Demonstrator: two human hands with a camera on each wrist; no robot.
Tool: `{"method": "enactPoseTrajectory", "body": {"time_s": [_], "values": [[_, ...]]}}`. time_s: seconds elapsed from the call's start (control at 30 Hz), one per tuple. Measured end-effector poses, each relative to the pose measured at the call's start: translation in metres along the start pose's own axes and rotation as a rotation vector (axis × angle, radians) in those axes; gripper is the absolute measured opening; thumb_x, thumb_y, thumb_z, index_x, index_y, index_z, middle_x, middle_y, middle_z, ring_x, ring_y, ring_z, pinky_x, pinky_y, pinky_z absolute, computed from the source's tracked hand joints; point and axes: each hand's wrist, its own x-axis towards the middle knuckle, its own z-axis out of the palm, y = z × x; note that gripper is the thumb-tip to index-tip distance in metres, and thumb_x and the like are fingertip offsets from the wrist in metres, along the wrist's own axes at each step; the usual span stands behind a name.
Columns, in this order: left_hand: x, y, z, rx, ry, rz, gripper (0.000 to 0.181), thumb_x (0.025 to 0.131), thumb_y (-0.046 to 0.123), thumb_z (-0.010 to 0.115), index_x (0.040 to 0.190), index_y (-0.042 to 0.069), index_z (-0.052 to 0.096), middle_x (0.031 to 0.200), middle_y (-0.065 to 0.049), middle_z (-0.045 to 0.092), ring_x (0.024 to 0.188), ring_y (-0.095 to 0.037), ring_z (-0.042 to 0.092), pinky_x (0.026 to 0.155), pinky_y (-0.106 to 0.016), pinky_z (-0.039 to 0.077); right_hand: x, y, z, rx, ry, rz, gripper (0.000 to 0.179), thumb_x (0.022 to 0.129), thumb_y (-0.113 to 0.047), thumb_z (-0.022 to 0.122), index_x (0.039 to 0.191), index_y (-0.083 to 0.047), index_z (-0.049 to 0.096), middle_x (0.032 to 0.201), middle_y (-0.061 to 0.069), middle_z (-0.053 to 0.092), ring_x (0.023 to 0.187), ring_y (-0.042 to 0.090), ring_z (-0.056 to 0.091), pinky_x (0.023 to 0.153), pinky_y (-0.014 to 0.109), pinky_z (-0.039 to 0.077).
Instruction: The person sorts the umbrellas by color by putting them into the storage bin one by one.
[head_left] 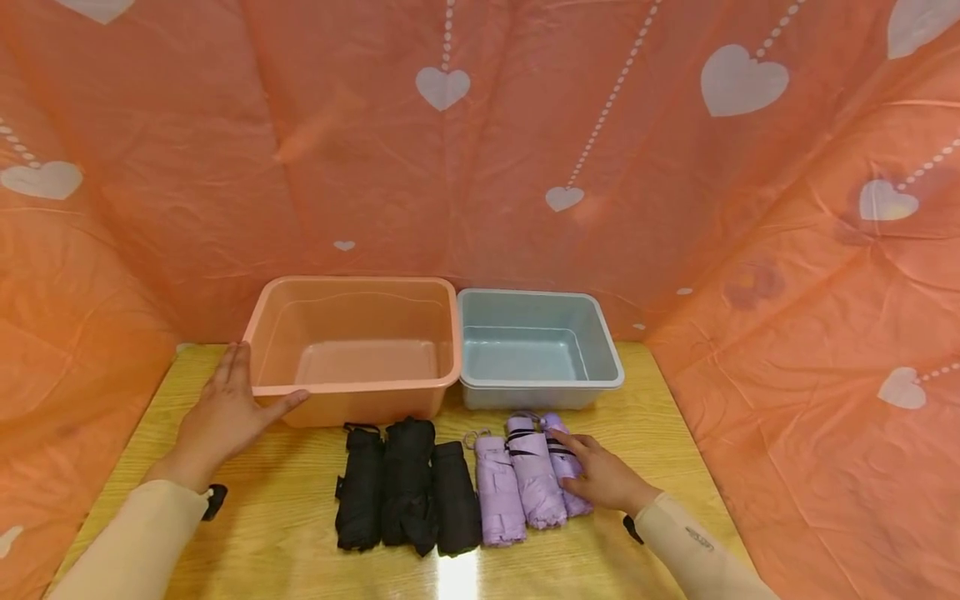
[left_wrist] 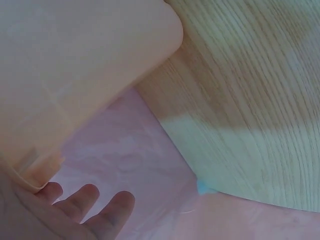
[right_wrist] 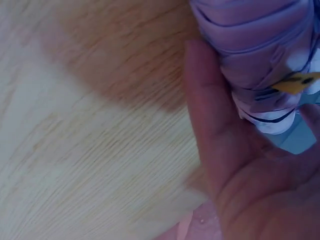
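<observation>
My left hand (head_left: 225, 417) rests at the near left corner of an orange basin (head_left: 352, 387), its thumb along the front rim and its fingers by the left side. In the left wrist view those fingers (left_wrist: 112, 215) extend past the basin's edge. On the right, my right hand (head_left: 611, 479) touches the rightmost purple folded umbrella (head_left: 576, 504), fingers spread over it. Seen from the right wrist, one straight finger (right_wrist: 205, 90) lies along a purple umbrella (right_wrist: 265, 55). Two more purple umbrellas (head_left: 500, 492) lie left of it, then three black folded umbrellas (head_left: 408, 487).
A grey-blue basin (head_left: 543, 385) stands against the orange basin's right side, behind the purple umbrellas. Both stand on a wood-grain table (head_left: 277, 517). An orange cloth (head_left: 495, 167) with white hearts hangs behind the table and along both sides.
</observation>
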Motion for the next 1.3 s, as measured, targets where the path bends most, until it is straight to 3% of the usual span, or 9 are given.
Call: {"method": "enactPoseTrajectory", "body": {"time_s": [0.13, 0.33, 0.77, 1.03, 1.3], "values": [[-0.001, 0.001, 0.000, -0.003, -0.003, 0.007, 0.124, 0.086, 0.076, 0.054, 0.155, 0.000, -0.016, 0.160, -0.027, -0.016, 0.140, -0.061, 0.006, 0.092, -0.079, 0.026, 0.002, 0.000, 0.001, 0.004, -0.041, 0.024, 0.076, 0.082, -0.018, 0.074, 0.151, -0.013, 0.044, 0.127, 0.025, 0.052, 0.098, 0.032, 0.063, 0.085, 0.050, 0.050], [-0.002, 0.004, 0.001, -0.002, -0.022, 0.005, 0.123, 0.087, 0.076, 0.053, 0.155, 0.000, -0.017, 0.160, -0.027, -0.016, 0.139, -0.062, 0.007, 0.091, -0.079, 0.027, 0.003, 0.001, 0.001, -0.005, -0.091, 0.063, 0.081, 0.076, -0.019, 0.074, 0.151, -0.013, 0.045, 0.120, 0.024, 0.053, 0.087, 0.026, 0.059, 0.078, 0.046, 0.049], [-0.001, 0.009, 0.005, -0.012, -0.047, -0.002, 0.125, 0.085, 0.078, 0.052, 0.155, 0.002, -0.018, 0.160, -0.023, -0.020, 0.136, -0.065, 0.007, 0.093, -0.080, 0.022, -0.002, 0.002, -0.002, 0.018, -0.088, 0.113, 0.087, 0.067, -0.018, 0.078, 0.149, -0.015, 0.048, 0.111, 0.019, 0.053, 0.082, 0.024, 0.057, 0.073, 0.044, 0.049], [-0.001, 0.007, 0.002, -0.006, -0.043, -0.007, 0.123, 0.086, 0.077, 0.051, 0.155, 0.001, -0.018, 0.160, -0.023, -0.021, 0.134, -0.067, 0.008, 0.089, -0.081, 0.025, -0.029, 0.010, -0.019, 0.081, -0.086, 0.055, 0.090, 0.070, -0.011, 0.076, 0.153, -0.022, 0.042, 0.116, 0.017, 0.051, 0.082, 0.019, 0.053, 0.068, 0.035, 0.046], [0.000, 0.000, -0.004, 0.005, -0.028, -0.003, 0.122, 0.088, 0.074, 0.053, 0.154, -0.001, -0.017, 0.159, -0.025, -0.021, 0.131, -0.070, 0.010, 0.086, -0.082, 0.026, -0.061, -0.014, -0.064, 0.201, -0.021, -0.072, 0.085, 0.077, -0.001, 0.075, 0.153, -0.021, 0.043, 0.121, 0.015, 0.049, 0.096, 0.021, 0.052, 0.075, 0.033, 0.048]]}}
